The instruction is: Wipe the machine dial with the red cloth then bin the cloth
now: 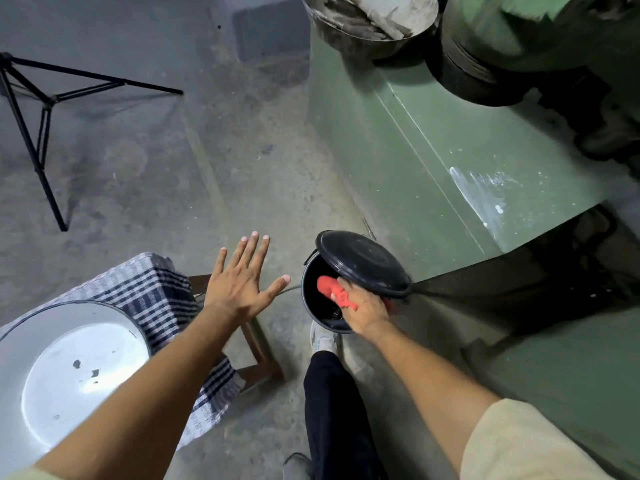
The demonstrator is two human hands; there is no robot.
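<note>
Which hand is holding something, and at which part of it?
The right hand grips the crumpled red cloth around its middle, over the open black bin. The left hand holds nothing.

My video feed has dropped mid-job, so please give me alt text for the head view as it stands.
The right hand holds the red cloth over the mouth of a black pedal bin, whose lid is raised, with a shoe at its base. The left hand hovers open and empty above a stool draped in checked fabric, beside a green machine body.
</note>
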